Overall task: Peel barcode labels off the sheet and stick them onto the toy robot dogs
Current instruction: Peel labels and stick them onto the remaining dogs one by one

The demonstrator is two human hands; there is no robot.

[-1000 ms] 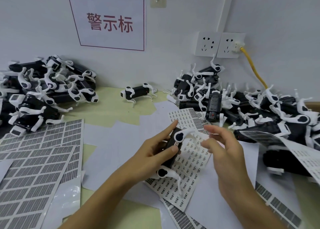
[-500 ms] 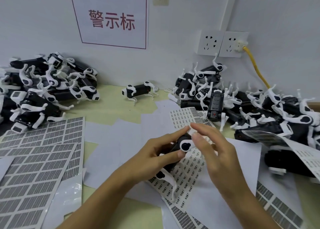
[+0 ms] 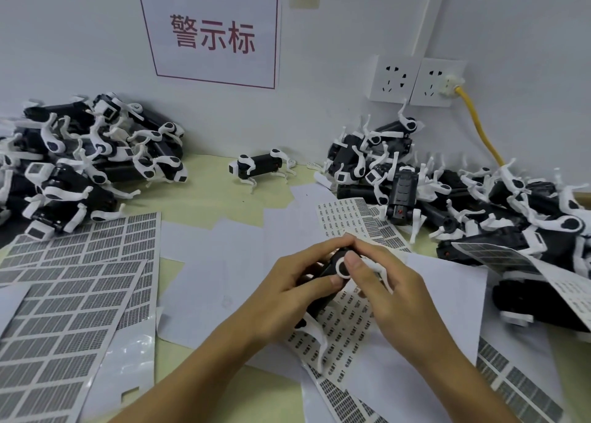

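A black toy robot dog [image 3: 332, 270] with white legs is held above the table in my left hand [image 3: 287, 294], which wraps its body from the left. My right hand [image 3: 393, 291] touches the dog from the right, thumb and forefinger pressed on its upper end; whether a label sits under the fingertips is hidden. Beneath the hands lies a sheet of small barcode labels [image 3: 348, 323]. Another part of that label sheet [image 3: 358, 218] shows beyond the hands.
Piles of robot dogs lie at the back left [image 3: 89, 160] and along the right [image 3: 479, 205]. One dog [image 3: 259, 167] stands alone by the wall. Large label sheets [image 3: 73, 288] cover the left, with white backing papers [image 3: 224, 262] in the middle. A yellow cable [image 3: 479, 135] hangs from the wall socket.
My right hand has moved left from beside the dog onto it, and its fingertips now press the dog's upper end. My left hand keeps its hold on the dog.
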